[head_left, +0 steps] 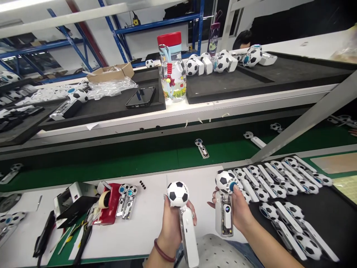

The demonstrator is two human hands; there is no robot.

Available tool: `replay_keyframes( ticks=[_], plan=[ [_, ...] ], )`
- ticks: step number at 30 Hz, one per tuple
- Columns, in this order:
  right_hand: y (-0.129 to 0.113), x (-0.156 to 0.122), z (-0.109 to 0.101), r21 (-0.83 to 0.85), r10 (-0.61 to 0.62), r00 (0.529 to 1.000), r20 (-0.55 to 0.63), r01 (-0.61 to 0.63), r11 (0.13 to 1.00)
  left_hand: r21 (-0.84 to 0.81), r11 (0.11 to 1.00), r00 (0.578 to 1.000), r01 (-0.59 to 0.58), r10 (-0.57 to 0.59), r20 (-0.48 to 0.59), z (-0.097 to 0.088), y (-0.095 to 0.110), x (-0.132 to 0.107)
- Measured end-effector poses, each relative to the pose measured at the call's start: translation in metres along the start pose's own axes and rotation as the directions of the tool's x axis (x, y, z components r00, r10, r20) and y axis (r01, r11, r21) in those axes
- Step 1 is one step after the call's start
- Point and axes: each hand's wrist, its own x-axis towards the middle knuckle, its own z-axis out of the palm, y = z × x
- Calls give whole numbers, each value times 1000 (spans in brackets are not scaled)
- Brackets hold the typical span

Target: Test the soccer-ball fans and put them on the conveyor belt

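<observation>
Left hand point(174, 232): fingers grasping a soccer-ball gadget point(178, 194) upright.
Right hand point(242, 212): fingers clenched on a clear-backed gadget point(224, 213), apparently turned for checking.
Spares point(279, 182): lined up within reach.

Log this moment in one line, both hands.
left hand: holds soccer-ball gadget | right hand: holds soccer-ball gadget | nearby: black mat, more gadgets
</observation>
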Motion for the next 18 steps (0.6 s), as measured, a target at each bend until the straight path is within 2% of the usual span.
replay_keyframes(
  ticks=[3,6,8,12,15,18],
  plan=[
    [4,0,1,-47,-92,995,-38,90,995,6,1000,999,8,-8,-42,-2,-2,1],
    [5,1,3,-74,-114,990,-86,108,991,-4,1000,982,11,-11,-187,-5,-2,4],
    [5,2,3,-35,-34,990,-139,30,999,-27,998,969,57,-62,-241,-8,-1,6],
    [13,2,-1,137,200,948,-249,-170,976,-49,984,971,173,-179,-159,-21,-8,11],
    [24,1,-9,194,281,927,-249,-236,952,-48,971,958,236,-241,-159,-33,-21,12],
    [30,-2,-14,213,301,918,-257,-250,945,-46,975,962,219,-224,-154,-39,-30,8]
  ],
)
